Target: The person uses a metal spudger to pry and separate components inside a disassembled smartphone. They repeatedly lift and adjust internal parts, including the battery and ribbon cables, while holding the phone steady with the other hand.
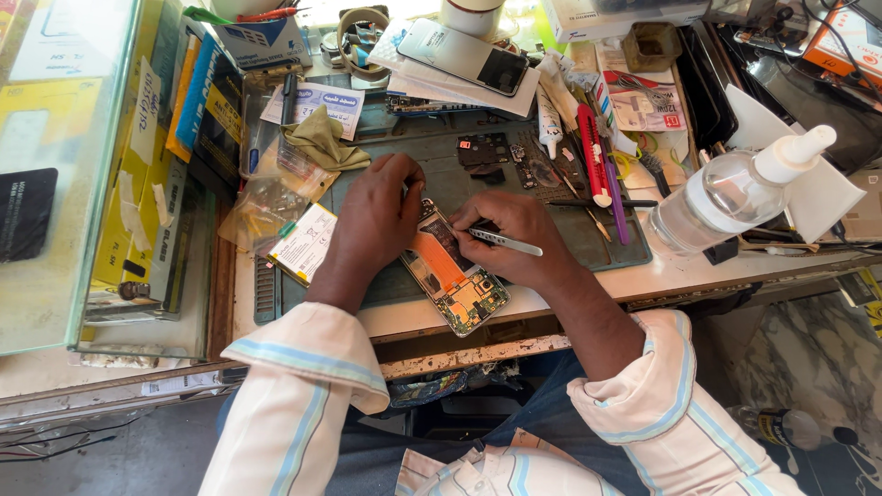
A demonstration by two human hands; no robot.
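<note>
An opened phone (455,280) lies face down on the dark work mat (514,197), its back cover off, an orange strip and a green circuit board showing. It sits tilted, its top end toward eleven o'clock and its bottom end toward five, hanging just over the mat's near edge.

The left hand (377,220) rests on the phone's upper left corner, at about ten o'clock from the phone's middle. Its fingers (404,179) are curled and pressed close together, their tips bearing down beside the top end of the phone. The right hand (514,239) lies at two o'clock from the phone's middle, its fingers (473,225) pinching a slim silver tool (505,242) like a pen; the tool's point touches the phone near its upper right edge, while its tail points toward three o'clock. So the phone lies between the two hands and partly under them.

On the mat at twelve o'clock from the phone lie small dark loose parts (482,150). At two o'clock a red-handled tool (593,156) lies near the mat's edge. Farther toward three o'clock a clear plastic bottle (735,188) with a white nozzle lies on its side on the surface. Another phone (464,55) with a dark screen rests on papers at twelve o'clock, well apart. At nine o'clock, just beside the left hand, lies a flat white battery pack (305,243), and an olive cloth (322,138) is at eleven o'clock.
</note>
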